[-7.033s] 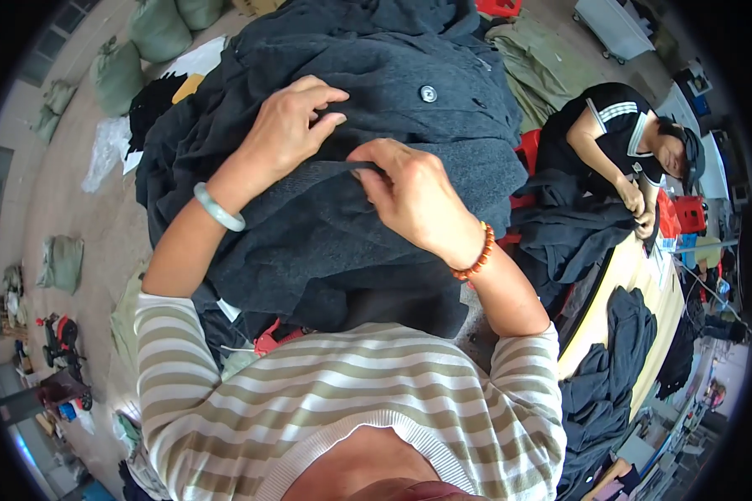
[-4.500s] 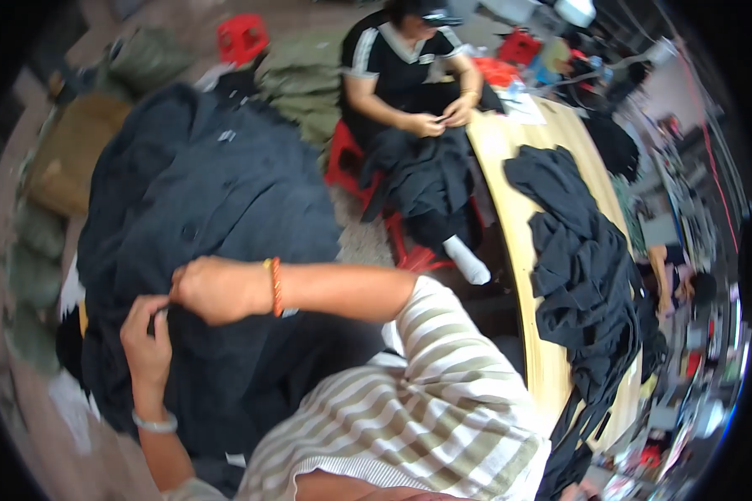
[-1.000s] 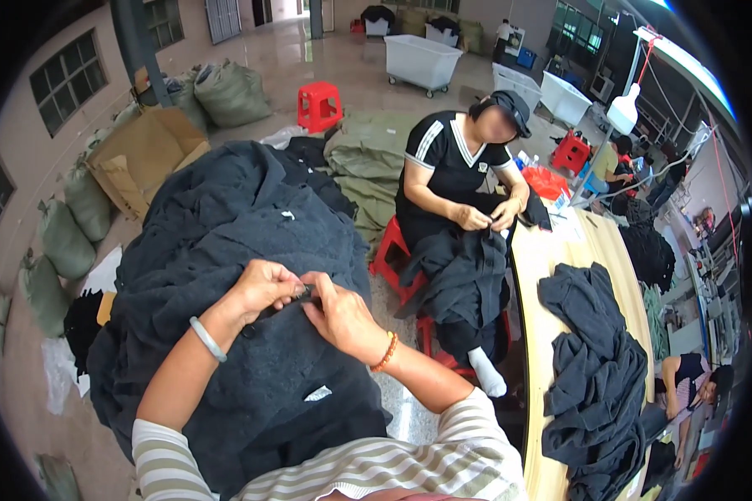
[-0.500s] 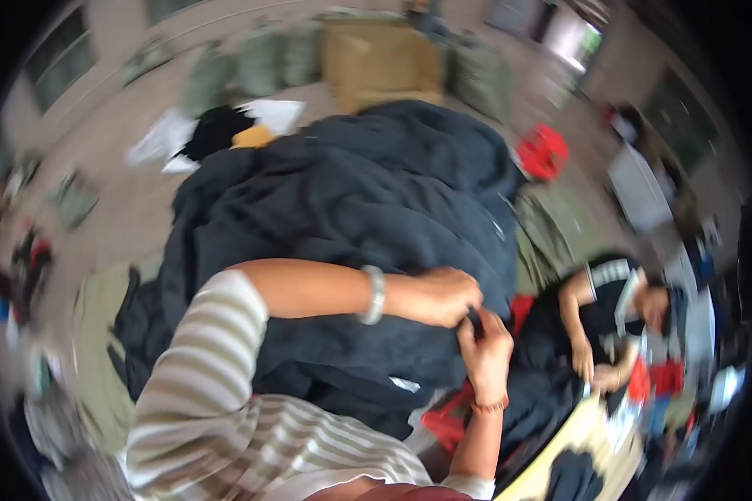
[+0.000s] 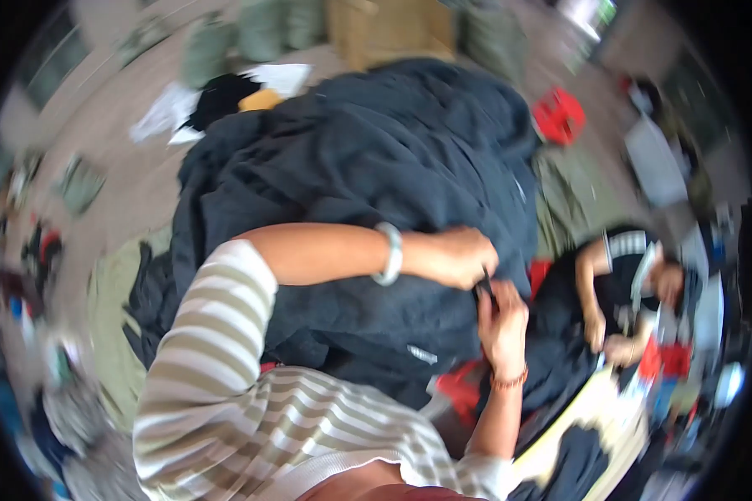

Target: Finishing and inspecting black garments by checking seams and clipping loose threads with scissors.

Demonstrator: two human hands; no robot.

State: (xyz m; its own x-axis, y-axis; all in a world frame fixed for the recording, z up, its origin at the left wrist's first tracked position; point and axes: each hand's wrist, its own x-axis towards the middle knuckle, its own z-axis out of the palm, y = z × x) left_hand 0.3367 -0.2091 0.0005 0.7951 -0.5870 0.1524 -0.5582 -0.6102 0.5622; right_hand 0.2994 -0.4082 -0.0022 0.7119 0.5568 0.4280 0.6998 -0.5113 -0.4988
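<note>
My left hand (image 5: 458, 257), with a pale bangle at its wrist, is closed with the fingertips pinched together. Just below and to its right, my right hand (image 5: 504, 324), wearing a reddish bead bracelet, pinches a small dark strip (image 5: 485, 284). That strip spans the short gap between both hands; blur hides whether it is cloth or a tool. Beneath my hands spreads a large heap of dark grey-blue cloth (image 5: 342, 167). A small white label (image 5: 422, 355) shows on the dark cloth near my body.
At the right, a co-worker (image 5: 614, 288) bends over dark cloth beside a pale yellow board (image 5: 581, 409). A red item (image 5: 558, 115) lies beyond the heap. Farther back stand a cardboard box (image 5: 393, 29) and several grey-green sacks (image 5: 263, 33). White sheeting (image 5: 163, 113) lies at the far left.
The whole view has shifted, so the heap and both hands sit higher in the picture. My hands stay close together, and the dark strip between them shows more clearly.
</note>
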